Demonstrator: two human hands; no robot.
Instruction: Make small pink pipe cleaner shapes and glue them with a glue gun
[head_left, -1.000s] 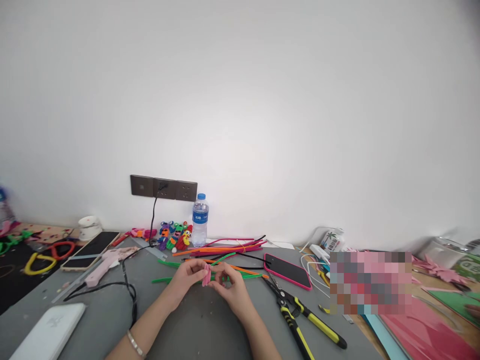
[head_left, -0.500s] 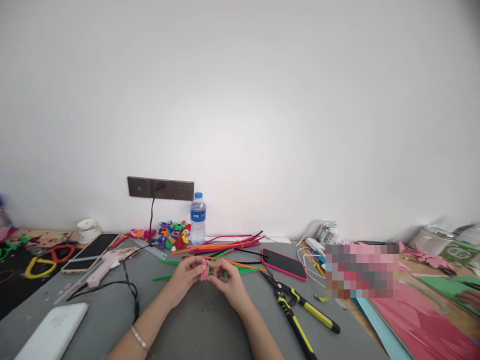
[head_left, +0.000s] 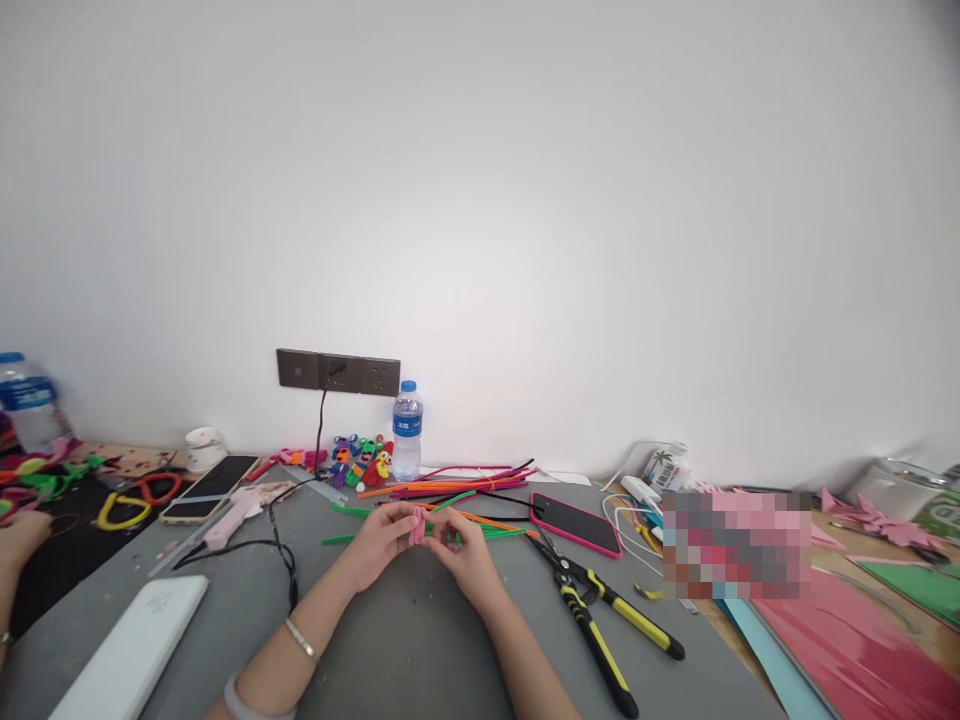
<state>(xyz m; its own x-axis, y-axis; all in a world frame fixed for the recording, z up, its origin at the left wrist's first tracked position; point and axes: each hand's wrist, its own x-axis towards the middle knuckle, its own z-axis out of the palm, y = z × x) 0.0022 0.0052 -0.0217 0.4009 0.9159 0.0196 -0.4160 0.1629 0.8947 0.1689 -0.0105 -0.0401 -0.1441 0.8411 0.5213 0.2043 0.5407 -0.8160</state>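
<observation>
My left hand [head_left: 384, 545] pinches a small pink piece [head_left: 418, 526] that looks like a bent or coiled pipe cleaner. On the other side of it my right hand [head_left: 461, 548] is closed, thumb and fingertips pressed at the piece's edge. Green pipe cleaners [head_left: 346, 540] lie on the grey table just behind both hands, partly hidden by them. A bundle of magenta and orange pipe cleaners [head_left: 457, 486] rests farther back. To the right lie yellow-and-black pliers [head_left: 589, 590], handles toward me.
Beyond the pliers lies a pink-cased phone [head_left: 576, 524]. A water bottle [head_left: 407, 440] stands by the wall beside small pipe-cleaner figures [head_left: 360, 462]. Leftward are a corded pink glue gun [head_left: 232, 515], a white power bank [head_left: 131, 650] and another person's hand [head_left: 24, 540].
The view has swung slightly left, so the scene sits farther right. Another person's hand and a bottle now show at the left. Both my hands stay at the pink piece.
</observation>
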